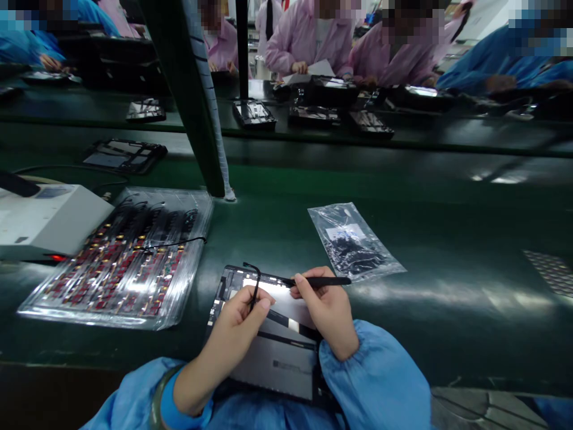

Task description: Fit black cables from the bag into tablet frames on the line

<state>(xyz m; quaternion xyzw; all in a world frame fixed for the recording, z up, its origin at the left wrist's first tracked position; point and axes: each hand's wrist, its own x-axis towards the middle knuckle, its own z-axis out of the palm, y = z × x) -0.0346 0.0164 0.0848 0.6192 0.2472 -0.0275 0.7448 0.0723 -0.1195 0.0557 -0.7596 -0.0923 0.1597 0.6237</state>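
An opened tablet (286, 364) lies on the bench edge in front of me, its silver inner parts and black frame showing. My left hand (242, 316), over its upper left part, is closed in a pinch on a thin black cable (257, 278) that curves up and over at its free end. My right hand (329, 307) grips a slim black tool (324, 280), apparently tweezers, held nearly level above the tablet's upper edge. The tool's tip points left, and its contact with the tablet cannot be made out.
To the left lies a clear plastic tray (197, 280) of small red boards with black cables, beside a white box-shaped device (54, 218). A clear bag of small black parts (358, 251) lies beyond my right hand. A green post (197, 119) rises ahead; co-workers sit across.
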